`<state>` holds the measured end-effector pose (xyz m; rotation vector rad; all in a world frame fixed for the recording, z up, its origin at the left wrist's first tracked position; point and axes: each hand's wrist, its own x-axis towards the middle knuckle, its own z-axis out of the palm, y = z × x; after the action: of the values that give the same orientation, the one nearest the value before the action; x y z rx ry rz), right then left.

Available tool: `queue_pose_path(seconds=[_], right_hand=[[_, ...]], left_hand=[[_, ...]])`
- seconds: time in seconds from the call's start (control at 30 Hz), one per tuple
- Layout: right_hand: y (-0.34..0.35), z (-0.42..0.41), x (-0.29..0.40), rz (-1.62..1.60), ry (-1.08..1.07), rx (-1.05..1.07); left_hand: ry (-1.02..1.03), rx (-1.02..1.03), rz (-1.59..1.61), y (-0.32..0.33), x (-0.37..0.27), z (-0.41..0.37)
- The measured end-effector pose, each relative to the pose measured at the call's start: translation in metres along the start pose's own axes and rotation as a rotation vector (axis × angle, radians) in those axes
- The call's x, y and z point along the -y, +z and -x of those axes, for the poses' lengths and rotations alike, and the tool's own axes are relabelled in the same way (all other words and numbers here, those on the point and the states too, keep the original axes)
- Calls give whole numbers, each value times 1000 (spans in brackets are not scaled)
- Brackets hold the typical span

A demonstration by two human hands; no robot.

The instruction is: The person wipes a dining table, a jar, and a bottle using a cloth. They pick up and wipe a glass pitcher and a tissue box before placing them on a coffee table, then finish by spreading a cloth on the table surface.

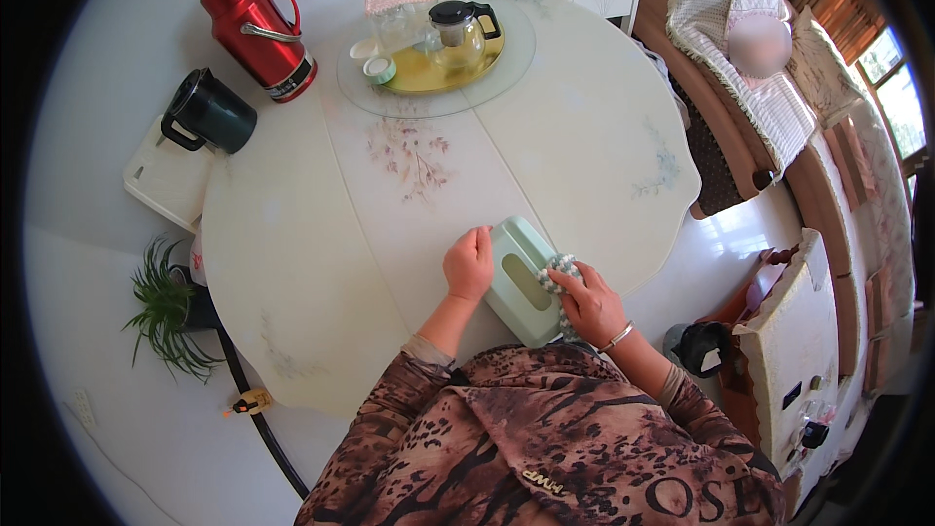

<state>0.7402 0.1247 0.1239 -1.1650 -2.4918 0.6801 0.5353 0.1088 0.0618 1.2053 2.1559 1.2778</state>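
Note:
A pale green tissue box cover with an oval slot lies tilted at the near edge of the table, close to the person's body. My left hand is curled at its left side, with the fingertips at its upper left edge. In my right hand is a crocheted cloth in grey-green and white, pressed on the cover's right side. Part of the cloth hangs below the fingers along that side. A bracelet circles my right wrist.
On the marble-patterned table, a glass turntable bears a gold tray with a glass teapot. A red thermos and a dark kettle stand back left. A potted plant is left; a sofa is right.

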Motion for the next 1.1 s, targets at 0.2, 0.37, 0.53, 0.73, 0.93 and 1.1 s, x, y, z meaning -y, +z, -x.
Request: queue_pose_path(seconds=[0.2,0.37,0.53,0.73,0.93,1.1], right_hand=[[6,-24,8,27,17,34],[27,-79,14,-19,61,53],[35,-81,11,-81,128,17],[20,-15,2,-112,151,-43],[20,-10,-2,-167,145,-75],[14,-13,-5,-179,240,28]], left_hand=[[6,2,8,-1,0,-1],[91,-44,35,-1,-1,-2],[28,-35,55,-1,-1,-2],[2,-49,95,0,0,0],[-44,-5,340,4,12,0],[-334,25,613,2,37,35]])
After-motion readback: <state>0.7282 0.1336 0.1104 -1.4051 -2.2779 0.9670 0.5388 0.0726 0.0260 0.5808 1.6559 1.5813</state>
